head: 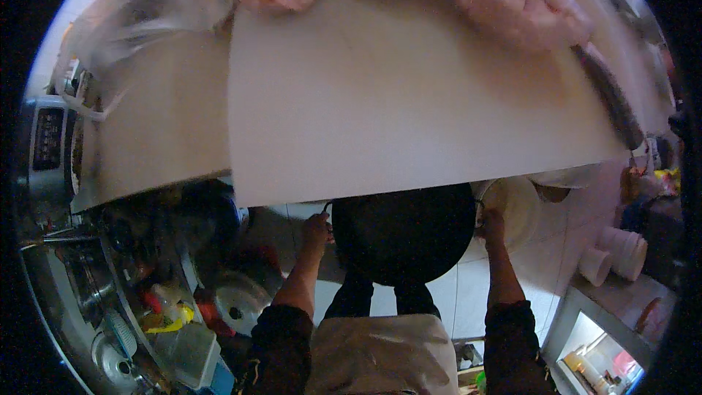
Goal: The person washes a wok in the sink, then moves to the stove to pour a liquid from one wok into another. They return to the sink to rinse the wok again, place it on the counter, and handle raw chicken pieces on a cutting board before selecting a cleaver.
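Below the table's front edge hangs a large, round, dark pan (403,236) with a loop handle on each side. My left hand (316,229) grips its left handle, and my right hand (492,224) has hold of the right one. The far part of the pan is hidden under the edge of a big white cutting board (378,104). Pieces of raw pink meat (518,8) lie along the board's far side. Beside the meat, at the board's right, rests a knife with a dark handle (610,96).
A clear plastic bag (175,3) sits at the back left. Under my right hand, a pale round tub (515,214) stands low down. Pot lids (241,302) and a plastic container (184,348) fill the lower left. White buckets (622,252) are at the right.
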A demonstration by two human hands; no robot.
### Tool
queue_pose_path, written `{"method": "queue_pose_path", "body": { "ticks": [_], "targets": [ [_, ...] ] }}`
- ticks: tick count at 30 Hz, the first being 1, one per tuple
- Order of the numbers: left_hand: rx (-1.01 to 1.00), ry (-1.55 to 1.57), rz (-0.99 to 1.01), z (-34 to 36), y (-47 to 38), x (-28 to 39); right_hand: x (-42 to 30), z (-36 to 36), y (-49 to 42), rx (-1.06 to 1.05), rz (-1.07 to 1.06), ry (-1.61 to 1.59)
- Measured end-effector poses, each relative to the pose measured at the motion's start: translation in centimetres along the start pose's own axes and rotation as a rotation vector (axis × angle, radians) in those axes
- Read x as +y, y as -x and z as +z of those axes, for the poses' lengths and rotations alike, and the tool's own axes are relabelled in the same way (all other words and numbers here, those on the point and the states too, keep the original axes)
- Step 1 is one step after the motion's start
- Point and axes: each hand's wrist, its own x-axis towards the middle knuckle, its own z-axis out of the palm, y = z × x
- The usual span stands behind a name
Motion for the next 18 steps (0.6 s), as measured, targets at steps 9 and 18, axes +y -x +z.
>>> {"method": "queue_pose_path", "body": {
  "ticks": [9,18],
  "targets": [
    [-0.089,0.035,-0.053,-1.0,-0.3,-0.6,-7.9,-1.1,1.9,0.036,0.474,-0.628],
    [-0.546,0.192,0.034,-7.7,7.0,-4.8,-10.7,-5.2,13.7,0.096,0.520,-0.439]
  ]
}}
